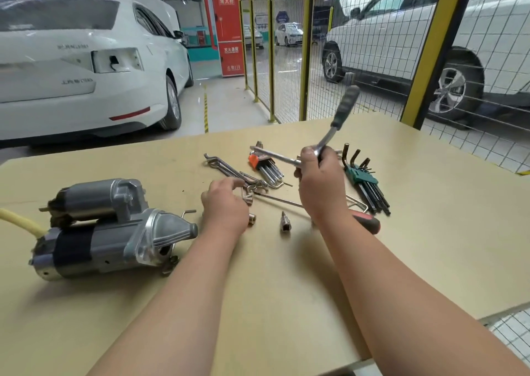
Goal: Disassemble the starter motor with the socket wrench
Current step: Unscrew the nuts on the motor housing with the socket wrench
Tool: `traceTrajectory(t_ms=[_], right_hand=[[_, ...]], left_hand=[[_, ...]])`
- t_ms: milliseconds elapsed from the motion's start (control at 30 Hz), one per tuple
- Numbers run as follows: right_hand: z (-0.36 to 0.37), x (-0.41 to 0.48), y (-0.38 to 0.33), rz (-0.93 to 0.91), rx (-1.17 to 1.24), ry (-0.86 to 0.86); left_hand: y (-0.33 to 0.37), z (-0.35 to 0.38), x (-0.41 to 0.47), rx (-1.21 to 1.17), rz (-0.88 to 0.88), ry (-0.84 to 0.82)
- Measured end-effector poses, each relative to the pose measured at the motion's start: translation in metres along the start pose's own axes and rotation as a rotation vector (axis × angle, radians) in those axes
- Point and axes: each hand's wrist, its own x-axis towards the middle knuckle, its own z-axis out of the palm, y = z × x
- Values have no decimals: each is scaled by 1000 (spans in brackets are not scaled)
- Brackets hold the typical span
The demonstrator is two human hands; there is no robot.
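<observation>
Starter motor (109, 229) lies on its side at the left of the table (430, 232), away from both hands. Right hand (318, 180) is wrapped tight round the socket wrench (339, 116) near its head, handle up, likely waiting for a socket. Left hand (226, 203) reaches among the loose tools, beside a small socket (252, 218). I cannot tell if its fingers hold anything.

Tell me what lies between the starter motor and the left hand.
In the head view, a small L-shaped hex key lies there, just beyond the nose of the starter motor; the rest of the table up to the left hand looks bare.
</observation>
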Motion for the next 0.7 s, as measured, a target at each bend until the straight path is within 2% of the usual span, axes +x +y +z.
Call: traceTrajectory(t_ms=[133, 267, 433, 533, 600, 700], right_hand=[[14, -10, 2, -14, -4, -90], [14, -9, 7, -14, -26, -91], [10, -4, 10, 79, 7, -64], [9, -3, 9, 147, 28, -32], [9, -2, 9, 154, 42, -7], [8, -1, 8, 160, 69, 26]], left_hand=[[-4, 1, 5, 267, -146, -98], [-2, 5, 3, 322, -130, -135], [7, 5, 6, 309, -146, -153], [15, 11, 9, 406, -93, -169], [17, 18, 10, 439, -19, -116], [22, 26, 6, 284, 138, 24]])
